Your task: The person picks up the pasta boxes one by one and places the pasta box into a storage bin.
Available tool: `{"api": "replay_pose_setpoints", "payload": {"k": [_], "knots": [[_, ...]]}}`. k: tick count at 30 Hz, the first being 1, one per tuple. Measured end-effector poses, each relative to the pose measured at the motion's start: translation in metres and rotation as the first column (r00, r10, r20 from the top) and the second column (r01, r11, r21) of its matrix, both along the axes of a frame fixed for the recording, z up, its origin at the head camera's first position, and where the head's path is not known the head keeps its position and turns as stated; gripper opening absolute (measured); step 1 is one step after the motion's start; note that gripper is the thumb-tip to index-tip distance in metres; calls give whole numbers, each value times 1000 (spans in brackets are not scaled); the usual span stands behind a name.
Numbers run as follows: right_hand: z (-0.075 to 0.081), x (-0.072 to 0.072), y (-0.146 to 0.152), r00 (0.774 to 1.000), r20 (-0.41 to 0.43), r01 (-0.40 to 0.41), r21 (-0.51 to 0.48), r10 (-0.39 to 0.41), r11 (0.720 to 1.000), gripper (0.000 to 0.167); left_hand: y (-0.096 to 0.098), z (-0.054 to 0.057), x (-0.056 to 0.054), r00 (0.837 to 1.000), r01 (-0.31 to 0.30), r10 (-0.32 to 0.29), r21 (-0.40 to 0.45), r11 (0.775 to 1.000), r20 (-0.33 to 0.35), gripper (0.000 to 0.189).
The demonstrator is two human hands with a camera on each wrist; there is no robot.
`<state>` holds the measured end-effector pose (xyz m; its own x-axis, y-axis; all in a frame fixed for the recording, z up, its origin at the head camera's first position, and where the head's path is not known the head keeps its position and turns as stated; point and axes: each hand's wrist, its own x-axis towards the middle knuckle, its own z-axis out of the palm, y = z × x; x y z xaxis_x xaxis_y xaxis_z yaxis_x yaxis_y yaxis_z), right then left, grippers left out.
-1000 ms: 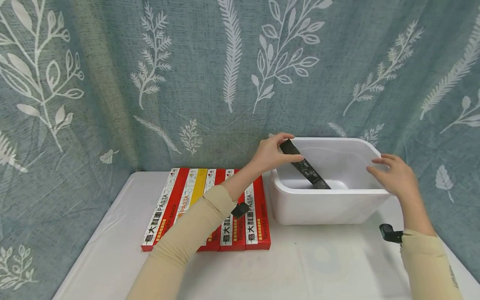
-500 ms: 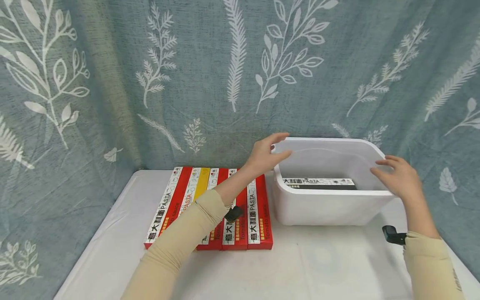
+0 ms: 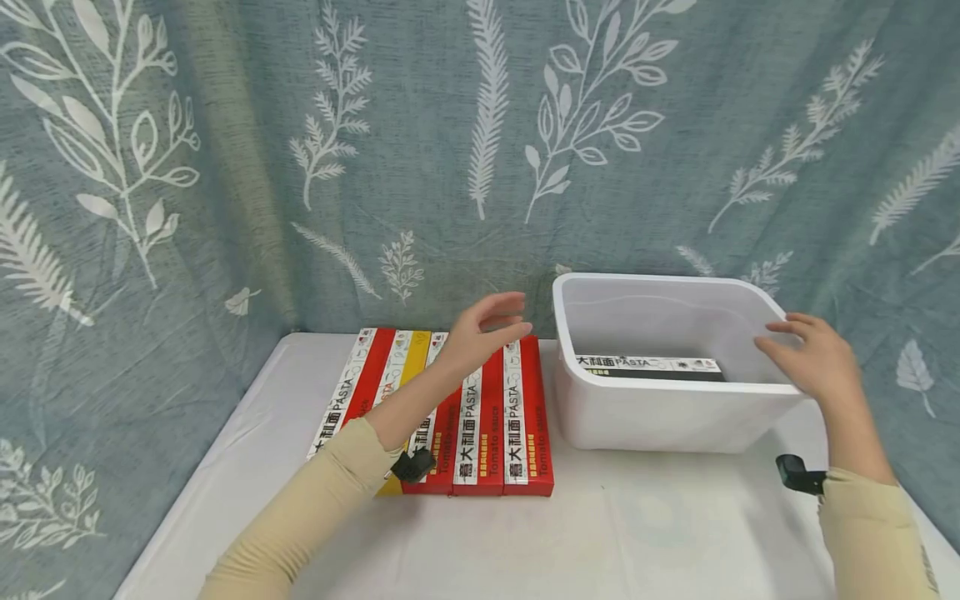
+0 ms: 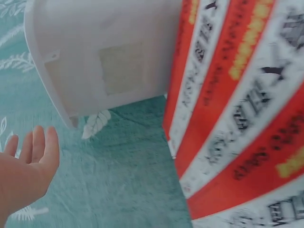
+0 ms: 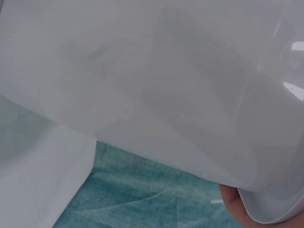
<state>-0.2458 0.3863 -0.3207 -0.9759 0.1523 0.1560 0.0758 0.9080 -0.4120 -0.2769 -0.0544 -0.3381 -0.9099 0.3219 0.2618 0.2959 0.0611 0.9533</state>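
My left hand hovers above the row of pasta boxes with its fingers loosely extended and nothing held; the left wrist view shows the same hand beside the boxes. Several red-and-white pasta boxes lie side by side, with a yellow one among them partly hidden by my forearm. To their right stands a white plastic bin. My right hand grips the bin's right rim, and in the right wrist view skin shows around that rim. Inside the bin lies a black-and-white pasta box, its lower part hidden by the front wall.
A white-covered table carries the boxes and the bin. Behind and at both sides hangs a blue-green curtain with white leaf prints, close to the bin's back. The boxes' right edge lies just beside the bin's left wall.
The black pasta box left my left hand and dropped flat into the bin. That hand then moved left, from the bin's rim to over the red boxes. My right hand stayed on the rim.
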Motion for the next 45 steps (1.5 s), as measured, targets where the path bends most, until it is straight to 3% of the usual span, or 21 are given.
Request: {"api": "replay_pose_setpoints", "payload": {"k": [5,10,17,23,30,33,37,43,45], "knots": [[-1,2,-1,1000,-1,-9,8,9,1000,63,-26,-14,19,997,-27,22,69,997,81,48],[2,3,-1,1000,-6,-19,14,20,1000,62,-54,-24,39,981,-95,81,74,993,176,52],[3,4,-2,1000,9,-16,4,16,1000,63,-90,-36,62,949,-210,200,14,978,244,60],[3,2,-2,1000,15,-13,0,13,1000,66,-114,-47,79,924,-262,271,-69,963,271,65],[2,2,-1,1000,22,0,-1,0,1000,67,-140,-56,94,885,-318,332,-96,943,326,69],[1,3,-2,1000,21,10,-7,-10,1000,67,-150,-61,100,872,-334,367,-156,930,324,74],[1,3,-2,1000,14,15,-4,-15,1000,67,-163,-68,107,865,-343,422,-294,892,272,84],[0,2,-2,1000,14,14,4,-14,1000,67,-179,-80,116,856,-314,474,-521,794,207,98],[0,3,-1,1000,16,11,6,-12,1000,67,-183,-83,118,859,-294,470,-557,777,202,103]]}}
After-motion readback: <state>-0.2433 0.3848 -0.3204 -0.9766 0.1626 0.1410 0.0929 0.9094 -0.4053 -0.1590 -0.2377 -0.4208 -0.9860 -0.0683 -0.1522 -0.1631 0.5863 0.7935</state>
